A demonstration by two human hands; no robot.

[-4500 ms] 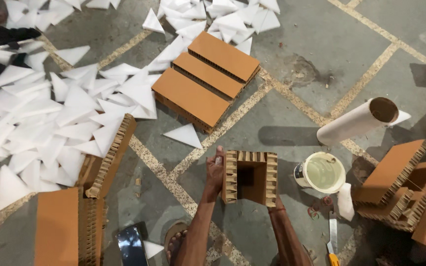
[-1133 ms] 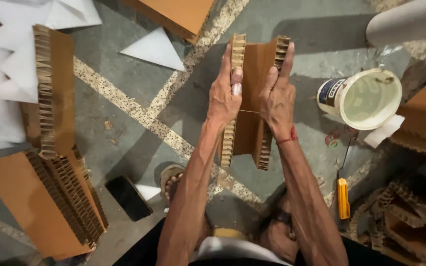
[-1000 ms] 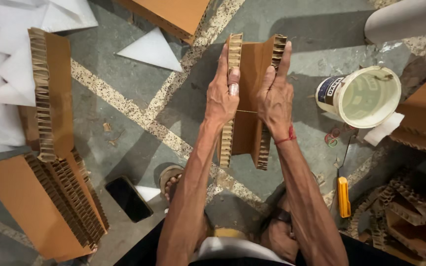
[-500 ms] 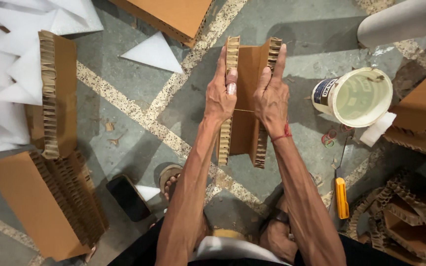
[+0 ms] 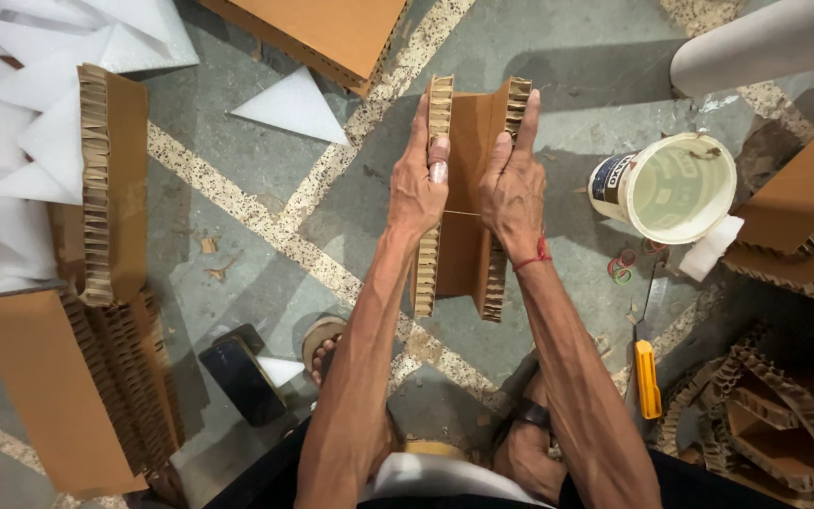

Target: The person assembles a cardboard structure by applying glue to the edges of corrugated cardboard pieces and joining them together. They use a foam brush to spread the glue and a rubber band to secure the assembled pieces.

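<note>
grip unchanged from half second ago. left hand (image 5: 421, 188) and right hand (image 5: 512, 188) clamp folded honeycomb cardboard piece (image 5: 468, 188) from both sides, held upright over floor. white bucket (image 5: 668, 187), dark label band, right. yellow knife (image 5: 648, 377) below it.

The brown honeycomb cardboard piece (image 5: 468, 188) is folded into a U-shaped channel with 2 raised side walls. It is held upright above the floor, its corrugated cut edges showing.

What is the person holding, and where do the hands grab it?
Both hands hold a folded piece of honeycomb cardboard. The left hand grips its left flap and the right hand grips its right flap, near the upper half.
</note>
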